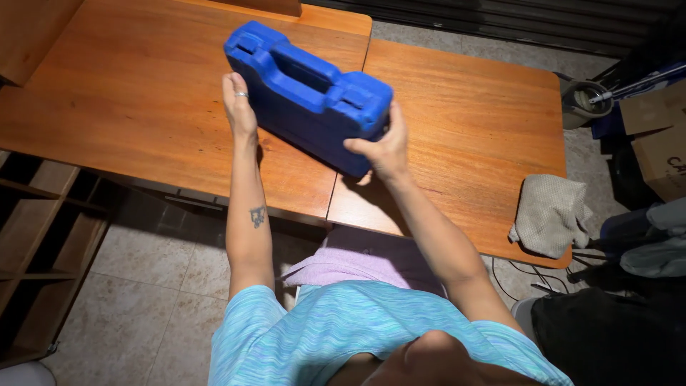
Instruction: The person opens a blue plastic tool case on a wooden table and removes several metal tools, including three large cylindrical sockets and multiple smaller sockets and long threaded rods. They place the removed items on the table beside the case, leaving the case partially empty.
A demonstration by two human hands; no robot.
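Note:
A blue plastic carry case [307, 96] with a moulded handle on its top edge stands tilted over the wooden table [143, 93]. My left hand [239, 107], with a ring on one finger, presses flat against the case's left end. Gripping the lower right corner of the case is my right hand [384, 149], fingers wrapped under the edge. The case spans the seam between two tabletops. Whether its lower edge touches the wood is hidden.
A second wooden tabletop [471, 129] adjoins on the right, with a grey cloth [550, 214] hanging over its near right corner. Wooden shelving [43, 236] stands at lower left. Cardboard boxes [661, 136], a bucket [584, 104] and dark bags crowd the right side.

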